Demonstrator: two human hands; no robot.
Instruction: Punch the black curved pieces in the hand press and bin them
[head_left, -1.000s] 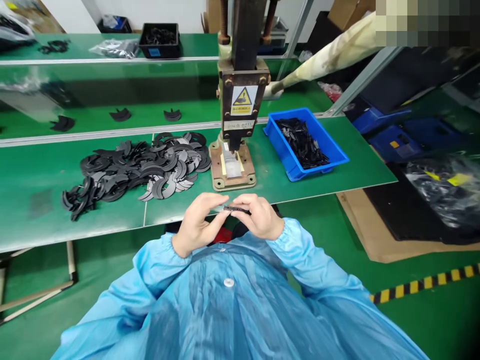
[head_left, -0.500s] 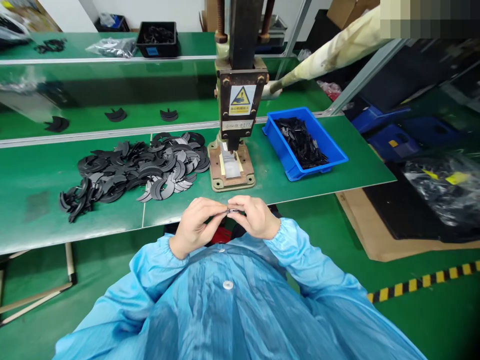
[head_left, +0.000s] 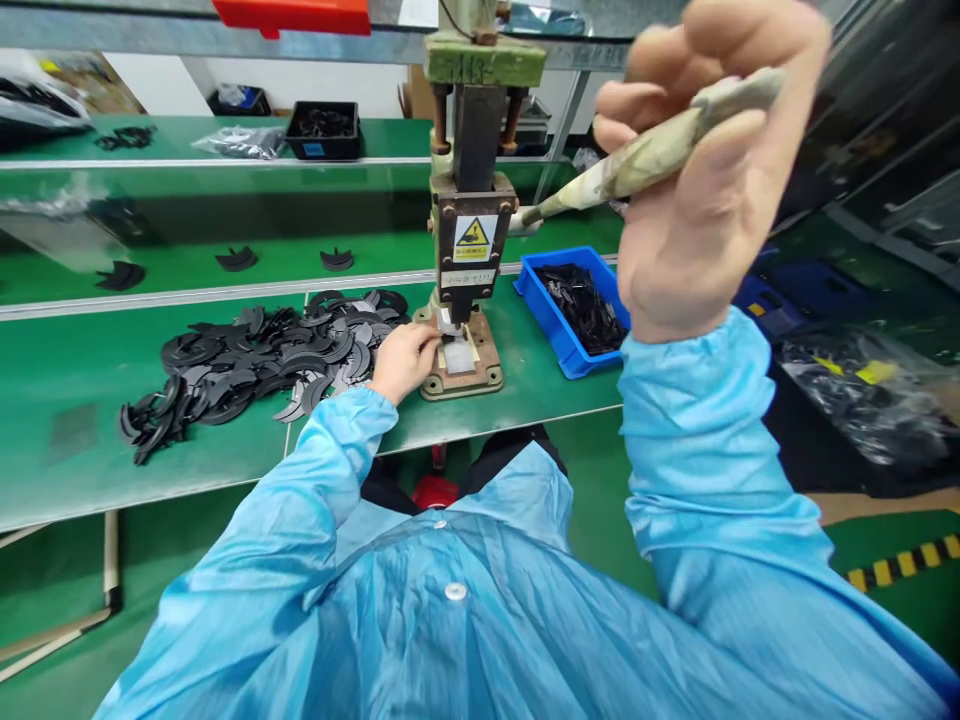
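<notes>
My left hand (head_left: pixel 406 358) reaches to the base plate (head_left: pixel 484 365) of a hand press (head_left: pixel 469 235). Its fingers are pinched on a small dark part (head_left: pixel 442 336), mostly hidden, at the fixture under the ram (head_left: pixel 462 306). Raised at the upper right, my right hand (head_left: pixel 690 190) is closed loosely about the press lever (head_left: pixel 637 165), which runs across the palm between thumb and curled fingers. Left of the press lies a heap of dark crescent-shaped pieces (head_left: pixel 240 360), close to my left hand.
A blue bin (head_left: pixel 559 335) holding thin black parts (head_left: pixel 581 305) stands right of the press. Several crescent pieces, one (head_left: pixel 337 260) among them, sit on the ledge behind. Farther back are a black bin (head_left: pixel 322 150) and a plastic bag (head_left: pixel 244 142). A red object (head_left: pixel 292 14) hangs overhead.
My hands have parted from the small dark piece held between them at the table edge. The left moved forward to the press base; the right rose to the lever. The view has tilted up.
</notes>
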